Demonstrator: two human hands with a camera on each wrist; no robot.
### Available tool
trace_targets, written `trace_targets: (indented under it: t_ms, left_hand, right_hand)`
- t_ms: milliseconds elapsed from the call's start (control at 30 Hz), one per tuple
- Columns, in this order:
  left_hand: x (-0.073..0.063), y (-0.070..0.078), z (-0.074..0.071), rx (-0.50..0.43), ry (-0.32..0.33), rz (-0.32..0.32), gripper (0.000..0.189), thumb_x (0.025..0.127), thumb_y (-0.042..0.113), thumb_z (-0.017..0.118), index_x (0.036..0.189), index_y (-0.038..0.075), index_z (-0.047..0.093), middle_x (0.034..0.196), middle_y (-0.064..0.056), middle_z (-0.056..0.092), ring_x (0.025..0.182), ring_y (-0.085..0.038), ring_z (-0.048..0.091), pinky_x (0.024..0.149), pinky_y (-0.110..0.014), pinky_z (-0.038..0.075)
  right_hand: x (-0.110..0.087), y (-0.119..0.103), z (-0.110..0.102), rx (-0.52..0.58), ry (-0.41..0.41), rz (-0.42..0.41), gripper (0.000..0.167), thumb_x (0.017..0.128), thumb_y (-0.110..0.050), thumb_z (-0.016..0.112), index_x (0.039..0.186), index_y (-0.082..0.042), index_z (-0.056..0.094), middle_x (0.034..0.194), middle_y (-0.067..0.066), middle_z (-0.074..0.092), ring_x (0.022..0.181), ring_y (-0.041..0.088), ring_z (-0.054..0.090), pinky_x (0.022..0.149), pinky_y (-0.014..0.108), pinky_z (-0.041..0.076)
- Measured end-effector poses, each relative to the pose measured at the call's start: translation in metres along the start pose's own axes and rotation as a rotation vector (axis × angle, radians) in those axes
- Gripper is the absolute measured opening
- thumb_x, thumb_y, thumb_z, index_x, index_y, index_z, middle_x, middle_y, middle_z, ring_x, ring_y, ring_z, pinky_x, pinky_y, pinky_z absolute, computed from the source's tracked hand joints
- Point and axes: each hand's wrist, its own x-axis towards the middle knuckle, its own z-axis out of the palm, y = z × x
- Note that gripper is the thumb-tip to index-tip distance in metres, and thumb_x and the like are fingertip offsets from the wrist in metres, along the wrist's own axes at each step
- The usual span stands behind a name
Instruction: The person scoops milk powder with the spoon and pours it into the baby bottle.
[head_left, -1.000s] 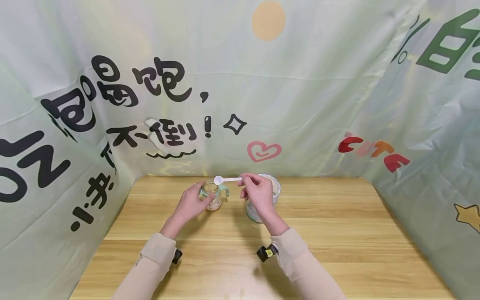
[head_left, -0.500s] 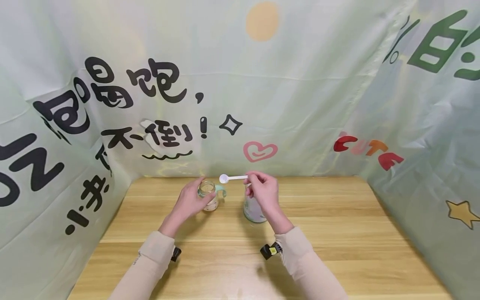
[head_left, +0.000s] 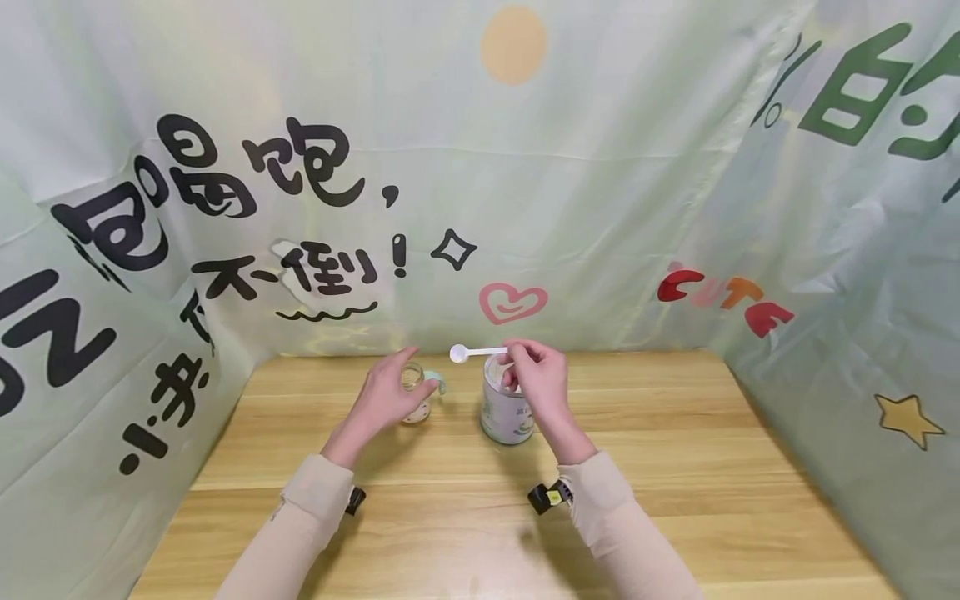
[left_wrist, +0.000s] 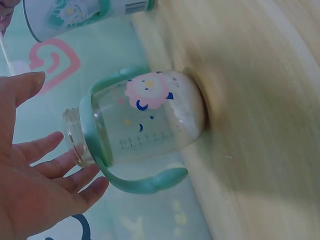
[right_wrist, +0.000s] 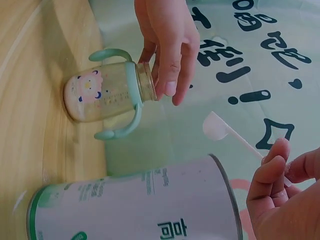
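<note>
A clear baby bottle with green handles and a printed animal face stands upright on the table, uncapped. White powder lies at its bottom. My left hand is beside the bottle's neck, fingers spread and thumb apart; in the left wrist view the fingertips are at the neck, and whether they touch it I cannot tell. My right hand pinches the handle end of a white measuring scoop. The scoop's bowl hangs in the air between the bottle and an open milk powder can, which stands below my right hand.
The wooden table is enclosed by pale green printed cloth at the back and sides. Dark wrist cameras sit on both wrists.
My right hand has carried the scoop from over the bottle mouth rightward toward the can. My left thumb has drawn away from the bottle. The head view has shifted slightly.
</note>
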Motion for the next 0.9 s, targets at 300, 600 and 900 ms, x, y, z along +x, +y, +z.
trace_targets:
  t_ms: [300, 600, 900]
  left_hand:
    - [0.007, 0.013, 0.005, -0.018, -0.033, 0.033, 0.077, 0.094, 0.041, 0.077, 0.157, 0.007, 0.047, 0.159, -0.019, 0.051, 0.149, -0.047, 0.043, 0.126, -0.063, 0.032]
    - [0.011, 0.025, 0.004, -0.029, -0.062, 0.037, 0.079, 0.095, 0.044, 0.075, 0.159, 0.009, 0.045, 0.161, -0.019, 0.049, 0.150, -0.045, 0.042, 0.126, -0.062, 0.033]
    - [0.013, 0.038, 0.012, -0.029, -0.098, 0.081, 0.078, 0.096, 0.044, 0.075, 0.159, 0.010, 0.045, 0.162, -0.016, 0.050, 0.151, -0.042, 0.043, 0.126, -0.060, 0.034]
  right_hand:
    - [0.004, -0.001, -0.013, 0.004, 0.031, -0.008, 0.024, 0.096, -0.009, 0.060, 0.109, 0.002, 0.076, 0.080, 0.009, 0.074, 0.049, 0.009, 0.058, 0.048, 0.020, 0.050]
    - [0.007, -0.001, -0.030, -0.012, 0.073, -0.012, 0.024, 0.096, -0.008, 0.058, 0.108, 0.002, 0.077, 0.075, 0.001, 0.072, 0.050, 0.010, 0.059, 0.050, 0.020, 0.052]
    - [0.008, -0.001, -0.042, -0.018, 0.098, 0.013, 0.024, 0.097, -0.010, 0.060, 0.110, 0.001, 0.077, 0.080, 0.006, 0.073, 0.051, 0.010, 0.060, 0.050, 0.021, 0.052]
